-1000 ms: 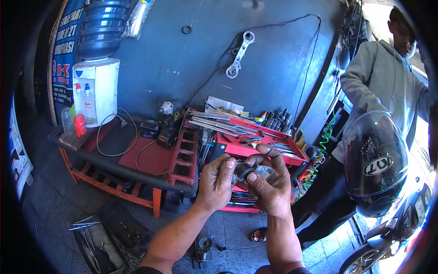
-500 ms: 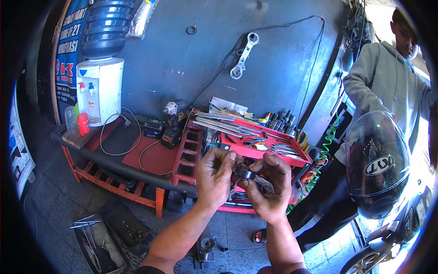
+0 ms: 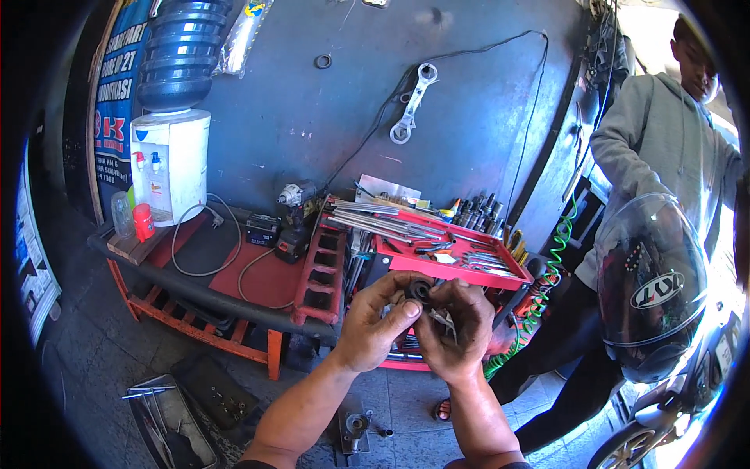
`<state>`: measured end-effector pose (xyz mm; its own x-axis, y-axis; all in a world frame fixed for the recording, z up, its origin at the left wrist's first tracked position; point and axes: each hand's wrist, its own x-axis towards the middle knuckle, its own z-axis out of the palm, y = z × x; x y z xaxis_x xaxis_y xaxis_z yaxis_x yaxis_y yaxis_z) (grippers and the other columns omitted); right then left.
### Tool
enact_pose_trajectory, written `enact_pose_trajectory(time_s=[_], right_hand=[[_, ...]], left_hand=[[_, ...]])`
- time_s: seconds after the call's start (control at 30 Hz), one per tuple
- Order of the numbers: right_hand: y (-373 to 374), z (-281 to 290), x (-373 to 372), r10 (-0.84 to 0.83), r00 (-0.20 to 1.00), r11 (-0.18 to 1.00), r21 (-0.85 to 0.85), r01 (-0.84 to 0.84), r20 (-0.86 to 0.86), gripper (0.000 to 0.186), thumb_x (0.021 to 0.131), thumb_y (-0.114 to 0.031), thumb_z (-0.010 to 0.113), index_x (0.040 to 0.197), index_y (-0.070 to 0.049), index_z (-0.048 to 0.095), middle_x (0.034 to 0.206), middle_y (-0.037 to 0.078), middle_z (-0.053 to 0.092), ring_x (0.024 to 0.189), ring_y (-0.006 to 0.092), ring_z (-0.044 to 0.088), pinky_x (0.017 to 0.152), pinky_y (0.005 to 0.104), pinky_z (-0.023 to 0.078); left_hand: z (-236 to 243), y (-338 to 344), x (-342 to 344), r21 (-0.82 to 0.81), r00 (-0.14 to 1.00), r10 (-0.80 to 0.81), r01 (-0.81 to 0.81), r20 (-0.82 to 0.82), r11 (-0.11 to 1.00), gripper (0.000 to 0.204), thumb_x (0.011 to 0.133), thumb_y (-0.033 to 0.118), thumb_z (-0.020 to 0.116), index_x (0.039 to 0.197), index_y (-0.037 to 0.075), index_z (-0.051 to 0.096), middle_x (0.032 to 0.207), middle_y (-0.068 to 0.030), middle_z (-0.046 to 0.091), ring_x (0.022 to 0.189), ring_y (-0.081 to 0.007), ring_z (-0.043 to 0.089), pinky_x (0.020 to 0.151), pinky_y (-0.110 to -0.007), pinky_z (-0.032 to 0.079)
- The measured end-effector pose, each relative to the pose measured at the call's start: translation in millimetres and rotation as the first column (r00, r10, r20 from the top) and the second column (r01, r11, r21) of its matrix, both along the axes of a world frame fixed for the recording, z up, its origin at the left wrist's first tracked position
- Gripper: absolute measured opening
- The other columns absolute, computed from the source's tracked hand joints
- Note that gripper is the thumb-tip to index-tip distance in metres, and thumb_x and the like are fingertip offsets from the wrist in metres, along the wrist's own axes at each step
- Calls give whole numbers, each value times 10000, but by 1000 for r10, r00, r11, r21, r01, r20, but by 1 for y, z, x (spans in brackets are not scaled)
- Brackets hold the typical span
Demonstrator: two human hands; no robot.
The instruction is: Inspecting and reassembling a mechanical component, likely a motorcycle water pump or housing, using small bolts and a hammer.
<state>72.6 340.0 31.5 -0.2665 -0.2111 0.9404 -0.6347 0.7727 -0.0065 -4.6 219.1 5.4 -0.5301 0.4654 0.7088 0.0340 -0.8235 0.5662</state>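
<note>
Between my two hands, in front of the red tool cart, is a small dark bearing [image 3: 420, 290], a ring with a hole in its middle. My left hand [image 3: 376, 322] grips it from the left, thumb pressed toward its near side. My right hand [image 3: 456, 322] closes on its right side with bent, blackened fingers. A scrap of pale, crinkled material, perhaps clear plastic [image 3: 444, 319], shows in the right palm. Fingertips behind the ring are partly hidden.
Behind my hands stands a red tool cart [image 3: 500, 268] with rods and wrenches. An impact wrench [image 3: 295, 215] lies on the bench at left. On the floor are a metal tray [image 3: 168, 418] and a metal part [image 3: 356, 426]. A person holding a helmet [image 3: 652, 289] stands at right.
The bearing has turned so its hole now faces me more, where its shiny rim showed before. My fingers have drawn closer around it, and both hands sit slightly nearer each other.
</note>
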Motion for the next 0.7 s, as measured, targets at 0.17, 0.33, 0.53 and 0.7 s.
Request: enact_pose_trajectory(time_s=[0.17, 0.33, 0.53, 0.7], right_hand=[[-6, 1, 4, 252, 962, 914, -352, -202, 103, 728, 780, 145, 689, 1404, -36, 361, 1170, 105, 529, 1023, 176, 601, 868, 307, 525], [-2, 5, 7, 383, 892, 843, -486, -231, 241, 706, 781, 112, 709, 1394, -42, 394, 1178, 88, 520, 1076, 175, 588, 916, 286, 506], [3, 13, 13, 117, 945, 957, -290, -24, 306, 612, 730, 54, 752, 1299, -31, 543, 1030, 85, 570, 904, 169, 603, 776, 289, 511], [-5, 28, 21, 3, 944, 988, -144, 47, 330, 556, 712, 24, 766, 1243, -30, 608, 938, 96, 587, 817, 202, 607, 729, 304, 508]], left_hand=[[5, -9, 0, -3, 997, -48, 48, -65, 999, 436, 977, 160, 637, 1354, -11, 502, 1122, -34, 629, 987, -69, 566, 812, -206, 456], [6, -10, -2, -27, 996, -37, 35, -85, 999, 449, 972, 121, 637, 1373, -16, 487, 1170, -56, 630, 993, -71, 581, 820, -206, 469], [11, -18, -2, -44, 995, -42, 38, -93, 998, 554, 924, 194, 706, 1371, -47, 485, 1083, -52, 646, 766, -30, 534, 634, -178, 423], [3, -24, -13, -176, 983, -52, 21, -175, 984, 475, 940, 68, 636, 1386, -27, 504, 1051, -19, 642, 860, -32, 552, 725, -196, 460]])
